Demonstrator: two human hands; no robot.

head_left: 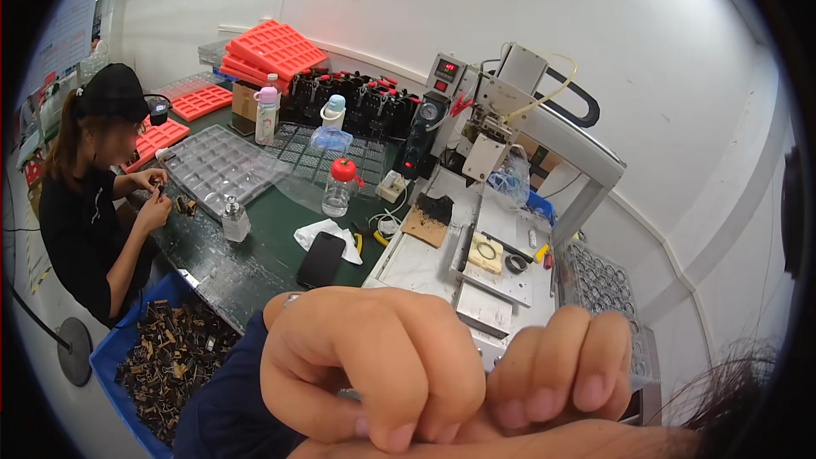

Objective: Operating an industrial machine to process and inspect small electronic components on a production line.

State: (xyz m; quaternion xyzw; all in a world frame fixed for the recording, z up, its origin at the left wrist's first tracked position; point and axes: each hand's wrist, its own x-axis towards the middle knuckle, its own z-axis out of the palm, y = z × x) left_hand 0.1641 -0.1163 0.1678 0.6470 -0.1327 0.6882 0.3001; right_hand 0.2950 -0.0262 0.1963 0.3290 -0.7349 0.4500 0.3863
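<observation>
Both of my hands are raised close to the camera, low in the head view. My left hand (374, 365) has its fingers curled down and pinched together, with a ring on it and a dark blue sleeve (242, 404) beside it. Just to its right, my right hand (565, 365) is curled too, fingertips bent inward. Anything between the fingers is hidden. Behind them stands a white bench machine (510, 293) with a metal gantry; on its plate lie a cream block with a ring (485, 252) and a black ring (516, 263).
At the left, a person (93, 195) handles a small part at the dark green table (276, 259). A blue bin (119, 374) of binder clips stands below. The table bears a phone (322, 260), bottles (342, 187), a clear tray (217, 166) and red trays (276, 47).
</observation>
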